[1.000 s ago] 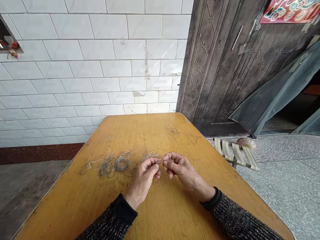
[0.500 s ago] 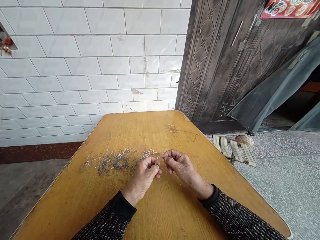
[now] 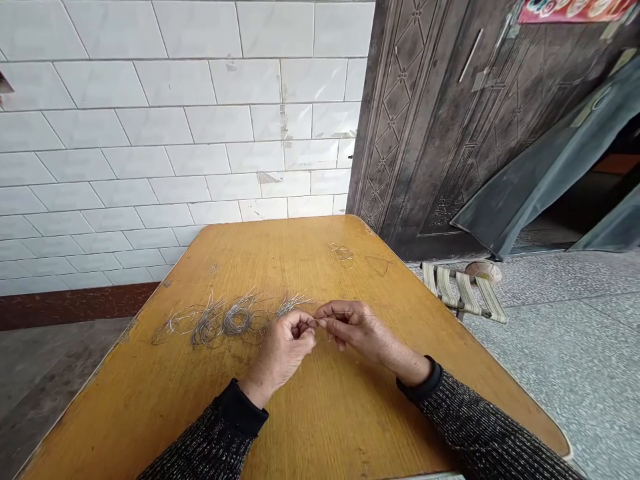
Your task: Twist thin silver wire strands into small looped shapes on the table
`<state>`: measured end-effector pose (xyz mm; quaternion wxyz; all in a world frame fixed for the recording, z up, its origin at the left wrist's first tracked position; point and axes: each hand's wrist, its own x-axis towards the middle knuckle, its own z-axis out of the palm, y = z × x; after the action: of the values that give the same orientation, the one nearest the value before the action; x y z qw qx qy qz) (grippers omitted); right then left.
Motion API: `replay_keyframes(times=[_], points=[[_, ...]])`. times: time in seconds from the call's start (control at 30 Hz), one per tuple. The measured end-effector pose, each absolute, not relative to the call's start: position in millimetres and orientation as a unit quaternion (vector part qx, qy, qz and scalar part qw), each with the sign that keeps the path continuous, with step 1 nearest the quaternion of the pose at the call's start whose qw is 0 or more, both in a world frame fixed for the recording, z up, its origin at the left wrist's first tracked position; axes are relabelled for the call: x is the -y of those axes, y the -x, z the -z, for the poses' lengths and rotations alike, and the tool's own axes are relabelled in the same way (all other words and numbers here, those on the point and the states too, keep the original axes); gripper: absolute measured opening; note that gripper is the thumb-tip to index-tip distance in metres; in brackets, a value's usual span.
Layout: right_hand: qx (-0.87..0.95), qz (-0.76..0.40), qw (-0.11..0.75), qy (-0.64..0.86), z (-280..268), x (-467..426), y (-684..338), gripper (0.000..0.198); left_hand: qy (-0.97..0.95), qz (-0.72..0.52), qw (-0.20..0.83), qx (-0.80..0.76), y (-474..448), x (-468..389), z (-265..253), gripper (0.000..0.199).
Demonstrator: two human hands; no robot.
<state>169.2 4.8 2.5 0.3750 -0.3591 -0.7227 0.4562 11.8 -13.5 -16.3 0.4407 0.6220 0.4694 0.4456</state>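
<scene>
My left hand point(image 3: 290, 340) is closed in a pinch on a thin wire point(image 3: 317, 321) above the table. Fingertip to fingertip with it, my right hand point(image 3: 353, 325) pinches the same thin wire, and its fingers are closed too. Most of the wire is hidden by the fingers. Just left of my left hand lie several tangled bundles of silvery wire, among them a round coil point(image 3: 237, 321) and a looser bundle point(image 3: 206, 327). Another bundle point(image 3: 294, 303) shows its loose ends behind my left hand.
The wooden table point(image 3: 320, 413) reaches to the white tiled wall point(image 3: 175, 127). Small copper-coloured wire pieces point(image 3: 341, 252) and a bent thin wire point(image 3: 381, 265) lie near its far right. A strapped folding stool point(image 3: 464, 290) stands right of the table, before a dark carved door point(image 3: 430, 133).
My hands have come together, with the right fingertips now meeting the left ones at the wire. The view has shifted slightly. The wire bundles lie as before.
</scene>
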Motion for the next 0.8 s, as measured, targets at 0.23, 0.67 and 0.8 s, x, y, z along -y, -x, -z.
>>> replay_keyframes(times=[0.23,0.67,0.8], points=[[0.715,-0.393,0.415,0.403,3,-11,-168,0.014,-0.57,-0.462,0.474,-0.487,-14,14,16,0.008],[0.711,-0.42,0.407,0.391,8,-8,-164,0.009,-0.558,-0.489,0.496,-0.451,-14,17,8,0.019],[0.699,-0.432,0.437,0.367,8,-10,-165,0.006,-0.574,-0.472,0.487,-0.459,-13,16,11,0.023]])
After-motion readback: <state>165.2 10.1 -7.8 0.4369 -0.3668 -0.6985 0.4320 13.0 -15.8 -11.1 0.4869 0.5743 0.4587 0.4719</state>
